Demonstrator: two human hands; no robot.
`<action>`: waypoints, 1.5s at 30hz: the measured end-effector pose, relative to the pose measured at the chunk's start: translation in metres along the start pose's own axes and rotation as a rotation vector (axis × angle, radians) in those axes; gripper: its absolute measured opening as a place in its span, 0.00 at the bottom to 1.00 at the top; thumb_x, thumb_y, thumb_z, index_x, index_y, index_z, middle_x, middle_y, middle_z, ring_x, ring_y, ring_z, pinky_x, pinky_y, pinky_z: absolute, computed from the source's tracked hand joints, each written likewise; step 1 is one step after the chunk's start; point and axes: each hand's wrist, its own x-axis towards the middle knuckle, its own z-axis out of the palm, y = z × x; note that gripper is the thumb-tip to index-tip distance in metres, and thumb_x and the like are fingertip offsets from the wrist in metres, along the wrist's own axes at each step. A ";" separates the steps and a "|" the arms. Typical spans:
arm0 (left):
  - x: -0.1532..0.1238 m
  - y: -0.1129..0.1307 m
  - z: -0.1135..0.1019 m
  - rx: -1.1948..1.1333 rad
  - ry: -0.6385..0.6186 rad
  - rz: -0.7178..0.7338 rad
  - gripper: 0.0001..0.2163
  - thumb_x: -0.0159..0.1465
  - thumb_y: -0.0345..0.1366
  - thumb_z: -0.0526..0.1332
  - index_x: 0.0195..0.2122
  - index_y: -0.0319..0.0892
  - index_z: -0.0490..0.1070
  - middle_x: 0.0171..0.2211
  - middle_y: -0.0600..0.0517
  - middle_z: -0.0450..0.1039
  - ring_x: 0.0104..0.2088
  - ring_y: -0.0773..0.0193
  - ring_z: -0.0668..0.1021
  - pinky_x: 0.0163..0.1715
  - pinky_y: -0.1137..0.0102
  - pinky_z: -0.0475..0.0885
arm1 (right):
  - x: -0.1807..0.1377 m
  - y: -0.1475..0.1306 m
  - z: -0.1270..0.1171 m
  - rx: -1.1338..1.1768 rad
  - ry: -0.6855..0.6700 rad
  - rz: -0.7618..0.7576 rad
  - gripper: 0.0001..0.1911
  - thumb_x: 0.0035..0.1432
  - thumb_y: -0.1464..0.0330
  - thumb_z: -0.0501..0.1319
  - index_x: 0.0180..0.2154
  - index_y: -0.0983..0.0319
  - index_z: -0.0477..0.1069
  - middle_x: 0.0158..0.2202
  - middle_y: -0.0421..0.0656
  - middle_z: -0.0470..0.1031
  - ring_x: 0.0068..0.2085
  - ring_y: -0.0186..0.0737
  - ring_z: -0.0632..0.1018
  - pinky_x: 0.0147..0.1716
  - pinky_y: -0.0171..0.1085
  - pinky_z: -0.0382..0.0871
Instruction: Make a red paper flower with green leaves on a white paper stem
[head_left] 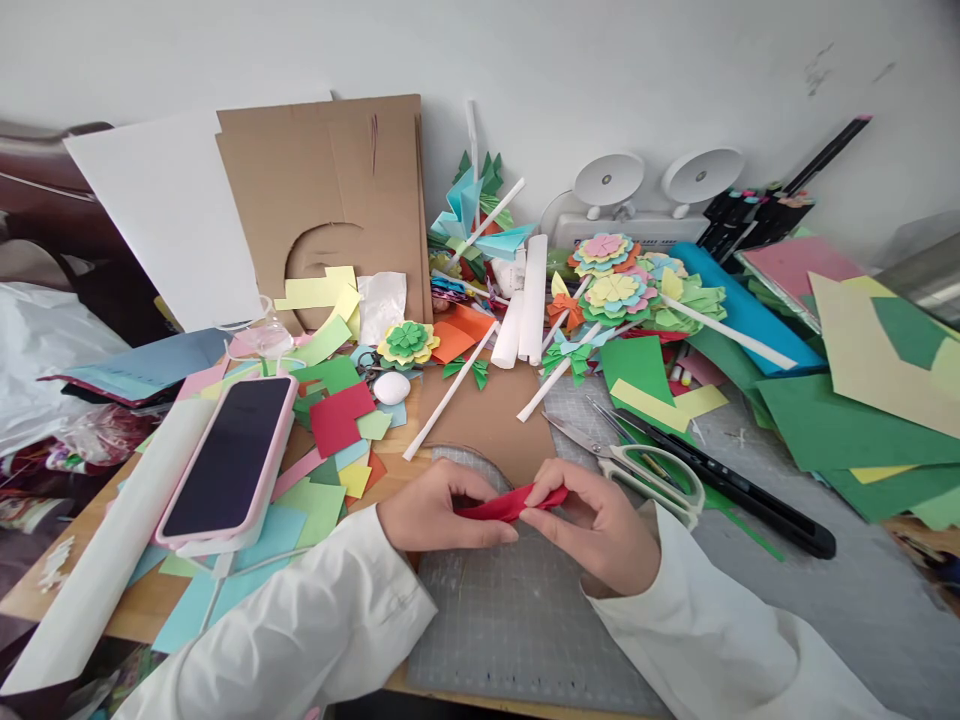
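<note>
A folded piece of red paper (510, 504) is pinched between both of my hands just above a grey cutting mat (517, 620). My left hand (439, 510) grips its left end with thumb and fingers closed on it. My right hand (600, 520) holds the right end, fingers curled over the top edge. Both arms wear white sleeves. The paper looks narrow and creased, and part of it is hidden under my fingers.
White-handled scissors (645, 472) and a black tool (735, 490) lie right of my hands. A pink-cased phone (229, 460) rests at the left on paper scraps. Paper flowers (611, 285), white rolled sticks (525, 300), cardboard sheets (330, 200) and green paper (832, 430) crowd the desk.
</note>
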 end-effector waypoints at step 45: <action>0.000 -0.001 0.004 -0.137 0.004 -0.081 0.21 0.64 0.50 0.53 0.30 0.35 0.70 0.12 0.60 0.59 0.10 0.77 0.58 0.11 0.80 0.54 | 0.002 0.011 0.004 0.207 0.054 0.155 0.12 0.59 0.61 0.59 0.27 0.61 0.64 0.24 0.38 0.66 0.23 0.31 0.70 0.22 0.32 0.66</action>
